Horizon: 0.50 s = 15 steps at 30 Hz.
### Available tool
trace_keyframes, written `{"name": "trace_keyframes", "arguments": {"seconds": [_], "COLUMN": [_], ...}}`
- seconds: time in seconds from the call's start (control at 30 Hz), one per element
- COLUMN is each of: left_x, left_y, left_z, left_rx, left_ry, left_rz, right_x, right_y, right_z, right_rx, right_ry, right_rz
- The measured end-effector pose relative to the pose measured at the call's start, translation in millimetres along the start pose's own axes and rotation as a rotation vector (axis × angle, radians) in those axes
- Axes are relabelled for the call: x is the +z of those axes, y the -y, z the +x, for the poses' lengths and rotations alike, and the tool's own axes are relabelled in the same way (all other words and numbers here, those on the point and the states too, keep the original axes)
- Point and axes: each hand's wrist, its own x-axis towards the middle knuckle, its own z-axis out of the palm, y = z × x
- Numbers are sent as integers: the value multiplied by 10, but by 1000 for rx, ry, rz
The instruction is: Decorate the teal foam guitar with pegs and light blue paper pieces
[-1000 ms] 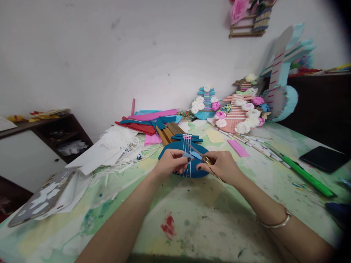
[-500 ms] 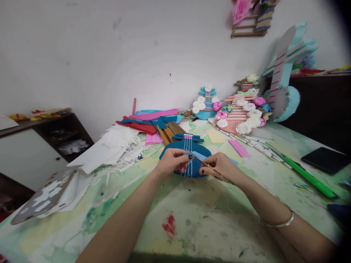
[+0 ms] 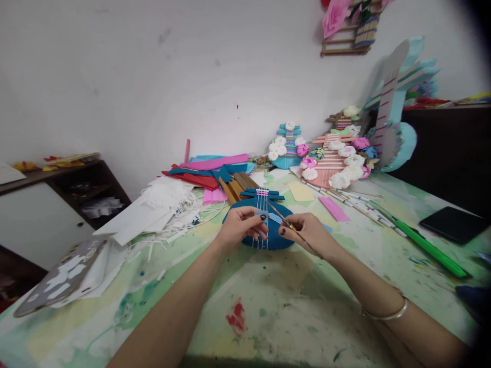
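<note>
One small blue paper piece (image 3: pixel 261 213) pinched in left hand (image 3: pixel 242 226), likely for steadiness, above blue lute-shaped craft (image 3: pixel 282 240); right hand (image 3: pixel 307 231) clamped on scissors (image 3: pixel 276 210), tips near paper piece.

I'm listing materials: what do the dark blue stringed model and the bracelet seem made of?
Dark blue stringed model: perhaps card or foam board, matte, from its flat, dull surface. Bracelet: probably polished silvery metal, judging by its bright highlights.

Light diffuse, slightly dim; source direction unclear. Wall (image 3: pixel 153 97) greyish, palest low at mid-frame. Soft shadow on worktop (image 3: pixel 203 317) below right hand (image 3: pixel 310 232). Wide-angle stretch toward edges; corners at right blacken. Fine detail smeared.
</note>
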Motion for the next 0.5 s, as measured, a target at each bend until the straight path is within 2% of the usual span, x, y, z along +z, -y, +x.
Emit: {"name": "trace_keyframes", "arguments": {"seconds": [0.13, 0.2, 0.27, 0.37, 0.43, 0.5], "left_x": [9, 10, 9, 14, 20, 24], "left_y": [6, 5, -1, -11, -10, 0], "left_z": [-2, -1, 1, 4, 6, 8], "left_rx": [8, -3, -16, -17, 5, 46], "left_ry": [4, -4, -21, -42, -54, -80], "left_rz": [-21, -44, -72, -87, -86, -88], "right_x": [58, 31, -53, -241, -356, -432], "right_y": [46, 51, 20, -128, -278, -423], "right_z": [-2, 14, 41, 80, 91, 86], "right_rx": [-8, 29, 111, 283, 428, 527], "right_ry": [-19, -92, -219, -371, -354, -307], "right_rz": [-73, -121, -243, -563, -753, -839]}}
